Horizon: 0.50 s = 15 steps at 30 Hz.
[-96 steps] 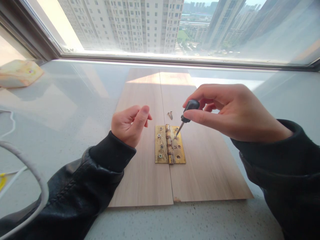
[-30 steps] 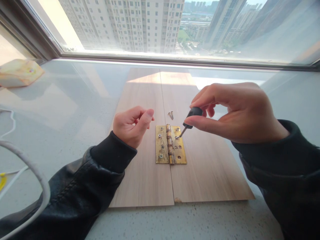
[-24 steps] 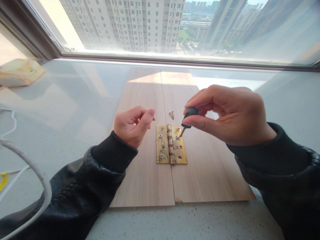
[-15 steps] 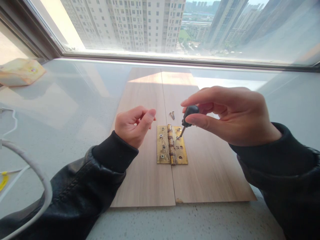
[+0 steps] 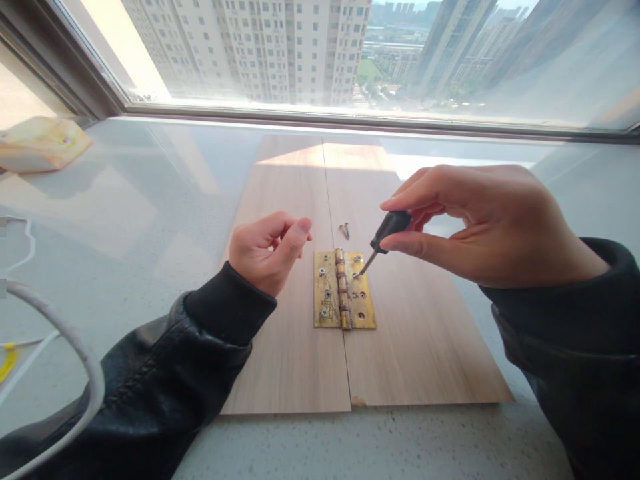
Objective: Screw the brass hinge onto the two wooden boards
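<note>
Your right hand (image 5: 480, 223) has the black-handled screwdriver (image 5: 391, 230), pinched narrow between thumb and fingertips at the handle. Shaft slants down and left, tip at the right leaf (image 5: 369, 297) of the brass butt hinge (image 5: 343, 287), second hole from the far end; screw head there too small to make out.

Your left hand (image 5: 267, 250) is loosely curled, thumb against the index finger, just left of the hinge and over the left board (image 5: 290, 360). Can't tell if it touches that board or has anything inside.

Hinge lies flat, stained, barrel along the seam between the left board and the right board (image 5: 415, 347). Left leaf (image 5: 319, 290) shows four cross-head screws (image 5: 322, 272); right leaf has one at the far end, and its two near holes look dark. Two loose screws (image 5: 345, 231) lie together on the right board, just beyond the hinge.

Boards lie on the speckled white sill (image 5: 165, 233) below the window (image 5: 300, 53). Right board is chipped at its near corner by the seam. White cable (image 5: 90, 370) loops past your left sleeve (image 5: 175, 360).
</note>
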### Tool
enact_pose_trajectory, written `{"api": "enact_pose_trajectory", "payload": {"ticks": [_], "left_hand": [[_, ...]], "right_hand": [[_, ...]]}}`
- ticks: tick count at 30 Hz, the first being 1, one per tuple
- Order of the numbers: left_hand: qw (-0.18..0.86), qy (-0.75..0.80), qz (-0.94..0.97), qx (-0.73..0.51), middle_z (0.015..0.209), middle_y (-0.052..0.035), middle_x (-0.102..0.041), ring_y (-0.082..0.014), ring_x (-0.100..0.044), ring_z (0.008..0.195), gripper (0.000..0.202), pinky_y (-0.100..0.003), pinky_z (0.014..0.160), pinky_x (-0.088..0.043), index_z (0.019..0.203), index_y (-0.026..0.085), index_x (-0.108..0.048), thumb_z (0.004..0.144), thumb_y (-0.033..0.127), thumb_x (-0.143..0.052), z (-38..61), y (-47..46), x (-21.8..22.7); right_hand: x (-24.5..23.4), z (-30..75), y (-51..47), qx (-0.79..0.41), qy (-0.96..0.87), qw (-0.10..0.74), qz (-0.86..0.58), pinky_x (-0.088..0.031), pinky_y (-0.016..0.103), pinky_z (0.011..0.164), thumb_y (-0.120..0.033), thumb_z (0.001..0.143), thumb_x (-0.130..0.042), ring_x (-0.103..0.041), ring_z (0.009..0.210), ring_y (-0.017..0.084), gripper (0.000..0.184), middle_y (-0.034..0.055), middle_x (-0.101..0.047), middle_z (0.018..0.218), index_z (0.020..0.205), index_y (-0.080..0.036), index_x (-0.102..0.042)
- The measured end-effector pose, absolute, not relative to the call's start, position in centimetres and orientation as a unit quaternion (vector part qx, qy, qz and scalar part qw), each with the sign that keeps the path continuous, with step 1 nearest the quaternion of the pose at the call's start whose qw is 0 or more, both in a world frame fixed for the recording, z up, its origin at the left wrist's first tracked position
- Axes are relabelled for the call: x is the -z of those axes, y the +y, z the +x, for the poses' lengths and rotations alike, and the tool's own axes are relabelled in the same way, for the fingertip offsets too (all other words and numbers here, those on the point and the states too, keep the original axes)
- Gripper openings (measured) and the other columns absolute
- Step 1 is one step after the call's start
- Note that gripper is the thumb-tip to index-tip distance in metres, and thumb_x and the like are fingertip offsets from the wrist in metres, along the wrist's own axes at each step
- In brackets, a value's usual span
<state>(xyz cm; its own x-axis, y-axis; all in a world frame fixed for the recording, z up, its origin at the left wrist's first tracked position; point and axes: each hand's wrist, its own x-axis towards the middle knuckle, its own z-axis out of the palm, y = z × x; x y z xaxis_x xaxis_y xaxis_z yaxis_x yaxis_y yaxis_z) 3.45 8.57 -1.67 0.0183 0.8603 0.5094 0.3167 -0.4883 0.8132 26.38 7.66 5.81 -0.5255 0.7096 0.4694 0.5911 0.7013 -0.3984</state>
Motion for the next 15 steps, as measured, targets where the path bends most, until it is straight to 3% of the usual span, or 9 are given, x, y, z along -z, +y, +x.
{"api": "enact_pose_trajectory", "payload": {"ticks": [7,11,15], "left_hand": [[0.243,0.440,0.668,-0.549,0.047,0.0036,-0.054,-0.0073,-0.046,0.045,0.029,-0.023,0.047,-0.038,0.062,0.018,-0.064,0.086,0.032,-0.058,3.48,8.63,1.73],[0.246,0.438,0.669,-0.548,0.047,0.0038,-0.054,-0.0072,-0.046,0.045,0.029,-0.023,0.047,-0.038,0.062,0.018,-0.064,0.086,0.032,-0.058,3.45,8.65,1.77],[0.243,0.434,0.673,-0.547,0.047,0.0035,-0.054,-0.0072,-0.046,0.045,0.030,-0.023,0.046,-0.038,0.062,0.018,-0.064,0.087,0.033,-0.058,3.31,8.78,1.86]], "right_hand": [[-5.94,26.03,7.45,-0.067,-0.871,0.313,-0.373,-0.050,0.030,0.050,-0.033,0.075,-0.077,-0.060,0.056,0.013,0.024,0.0000,-0.066,0.069,0.083,-0.022,-0.058],[-6.12,26.46,7.63,-0.100,-0.851,0.289,-0.427,-0.052,0.027,0.051,-0.039,0.078,-0.073,-0.063,0.057,0.012,0.026,0.0008,-0.069,0.076,0.093,-0.020,-0.064],[-6.69,26.77,7.61,-0.100,-0.868,0.270,-0.405,-0.053,0.026,0.050,-0.035,0.080,-0.069,-0.059,0.054,0.010,0.024,0.0005,-0.071,0.079,0.100,-0.021,-0.071]]}}
